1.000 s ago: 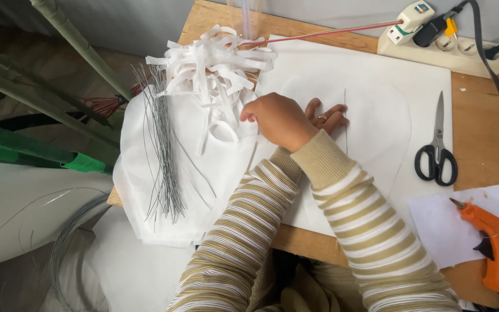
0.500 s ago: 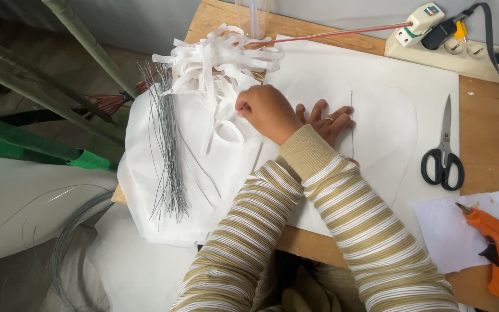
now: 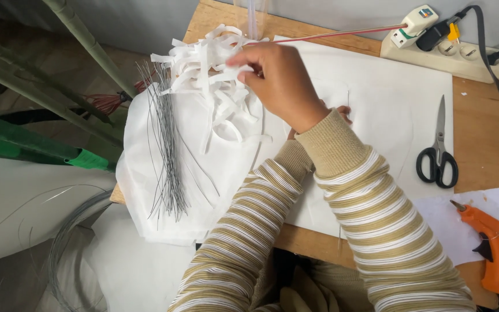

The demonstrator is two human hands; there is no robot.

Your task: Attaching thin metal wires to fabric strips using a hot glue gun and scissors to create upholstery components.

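Note:
My right hand [image 3: 281, 81] reaches left across the wooden table [image 3: 486, 133] to a heap of white paper strips [image 3: 203, 63], and its fingertips pinch a strip at the heap's right edge. My left hand [image 3: 342, 111] lies under the right forearm on a large white sheet [image 3: 376, 104]. Only its fingertips show, beside a thin wire piece. A bundle of thin grey wires [image 3: 168, 156] lies on a stack of white sheets [image 3: 145, 190] to the left of the strips.
Black-handled scissors [image 3: 437, 156] lie right of the sheet. An orange glue gun [image 3: 492, 242] rests on white paper at the lower right. A power strip [image 3: 451, 49] sits at the back right. A wire coil [image 3: 64, 248] and green stems [image 3: 30, 144] lie off the table's left side.
My right hand has lifted off the sheet and moved up and left to the strip heap. The left hand is now mostly covered by the right forearm.

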